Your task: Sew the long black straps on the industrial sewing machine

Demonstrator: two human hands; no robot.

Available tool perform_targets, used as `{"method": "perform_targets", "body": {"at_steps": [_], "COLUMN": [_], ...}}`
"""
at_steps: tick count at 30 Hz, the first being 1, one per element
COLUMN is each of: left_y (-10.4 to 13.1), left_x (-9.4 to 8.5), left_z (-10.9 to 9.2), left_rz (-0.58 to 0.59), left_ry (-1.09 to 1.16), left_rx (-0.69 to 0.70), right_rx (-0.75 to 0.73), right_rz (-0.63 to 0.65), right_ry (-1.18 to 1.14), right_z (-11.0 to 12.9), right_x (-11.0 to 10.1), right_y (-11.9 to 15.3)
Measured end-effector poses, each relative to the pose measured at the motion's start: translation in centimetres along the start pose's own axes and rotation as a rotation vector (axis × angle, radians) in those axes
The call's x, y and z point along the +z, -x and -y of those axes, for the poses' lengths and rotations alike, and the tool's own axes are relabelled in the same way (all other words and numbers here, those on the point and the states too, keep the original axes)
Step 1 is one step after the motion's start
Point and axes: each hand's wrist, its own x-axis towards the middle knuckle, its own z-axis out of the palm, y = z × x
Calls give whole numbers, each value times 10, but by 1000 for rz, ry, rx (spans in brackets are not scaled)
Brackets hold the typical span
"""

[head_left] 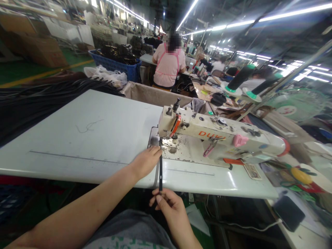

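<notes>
A narrow black strap (160,171) runs from under the needle area of the sewing machine (197,133) down over the table's front edge. My left hand (148,160) lies at the strap just before the presser foot, its fingers together against the strip. Below the table edge, my right hand (168,204) pinches the strap's near part between thumb and fingers. Small light marks show along the strip. What lies right under the needle is too small to make out.
The white sewing table (103,124) carries a printed ruler line. Dark strips (52,100) are heaped at its left. Behind stand a blue crate (114,65) and a seated person (169,64). Thread cones (241,77) and a phone (289,212) are on the right.
</notes>
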Motion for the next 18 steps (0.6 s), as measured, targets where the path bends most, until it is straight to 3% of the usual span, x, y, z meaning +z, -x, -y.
{"method": "perform_targets", "body": {"at_steps": [18], "left_y": [0], "left_x": [1], "left_z": [0], "left_rz": [-39], "left_ry": [12], "left_rx": [-20], "right_rx": [19], "right_rz": [8], "right_ry": [-28], "right_z": [-1], "right_x": [-3], "right_y": [7]}}
